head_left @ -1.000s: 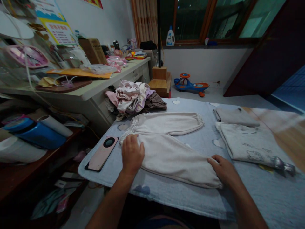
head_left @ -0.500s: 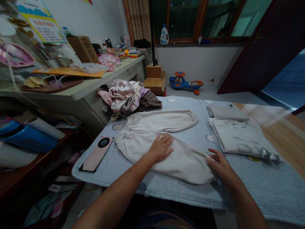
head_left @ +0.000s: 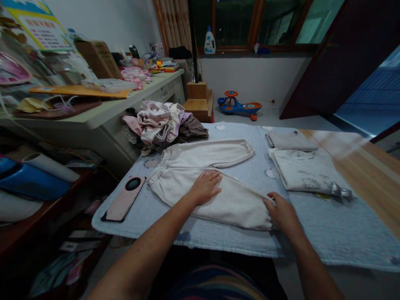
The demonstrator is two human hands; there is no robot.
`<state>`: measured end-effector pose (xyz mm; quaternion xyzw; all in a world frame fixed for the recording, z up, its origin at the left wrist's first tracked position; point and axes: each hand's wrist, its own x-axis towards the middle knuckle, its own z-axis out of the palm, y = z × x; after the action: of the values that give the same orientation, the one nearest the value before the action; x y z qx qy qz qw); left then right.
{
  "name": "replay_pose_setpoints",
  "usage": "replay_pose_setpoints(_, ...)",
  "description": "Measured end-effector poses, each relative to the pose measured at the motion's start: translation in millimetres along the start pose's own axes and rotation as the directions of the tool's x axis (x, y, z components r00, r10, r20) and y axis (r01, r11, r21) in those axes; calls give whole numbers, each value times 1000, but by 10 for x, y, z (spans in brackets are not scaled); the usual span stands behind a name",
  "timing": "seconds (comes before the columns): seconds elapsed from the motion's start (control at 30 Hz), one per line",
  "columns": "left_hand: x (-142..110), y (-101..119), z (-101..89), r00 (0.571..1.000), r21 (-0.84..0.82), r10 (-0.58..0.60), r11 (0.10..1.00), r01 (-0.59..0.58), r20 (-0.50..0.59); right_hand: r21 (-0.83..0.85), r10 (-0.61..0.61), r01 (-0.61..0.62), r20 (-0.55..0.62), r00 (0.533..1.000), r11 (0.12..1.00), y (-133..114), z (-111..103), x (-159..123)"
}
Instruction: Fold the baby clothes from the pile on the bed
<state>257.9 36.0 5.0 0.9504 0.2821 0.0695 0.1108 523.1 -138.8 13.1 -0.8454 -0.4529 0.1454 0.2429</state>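
Note:
A pair of cream pants (head_left: 181, 182) lies spread on the blue cloth, its elastic waistband to the left and its legs to the right. My left hand (head_left: 204, 187) rests flat on the nearer leg, fingers stretched out. At that leg's cuff end, my right hand (head_left: 279, 210) has its thumb and fingers closed on the edge of the fabric; part of the cuff is hidden behind it. Left of the waistband is a pink phone (head_left: 121, 204) with a round dark camera area.
A crumpled heap of clothes (head_left: 162, 125) sits at the back left. On the right lie a folded light top (head_left: 303, 168) with a silvery bow and a folded grey garment (head_left: 290, 141). A cluttered desk (head_left: 103, 116) borders the left side.
My right hand has closed from loosely spread fingers onto the cuff end of the nearer leg. My left hand stays flat on the pants. The whole view has shifted slightly.

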Motion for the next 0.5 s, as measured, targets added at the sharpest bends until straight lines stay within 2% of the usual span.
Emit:
replay_pose_setpoints(0.07,-22,105,-48,1000,-41,19,999,-20,-9,74,65,-67,32,997,995,11,-29,-26)
replay_pose_setpoints(0.17,-61,354,-94,988,-151,156,976,-157,-19,230,161,-182,108,981,956,37,-97,-100)
replay_pose_setpoints(0.27,-78,578,-66,957,-208,288,938,-278,19,360,155,-241,251,955,901,36,-150,-181)
replay_pose_setpoints(0.33,-66,651,-16,950,-173,307,940,-293,59,416,121,-249,309,943,875,21,-157,-216)
replay_pose_setpoints(0.4,-29,659,29,955,-121,286,954,-275,85,486,88,-233,303,949,843,10,-134,-230)
replay_pose_setpoints(0.5,65,598,47,962,-67,252,967,-246,102,554,66,-179,217,974,813,24,-60,-226)
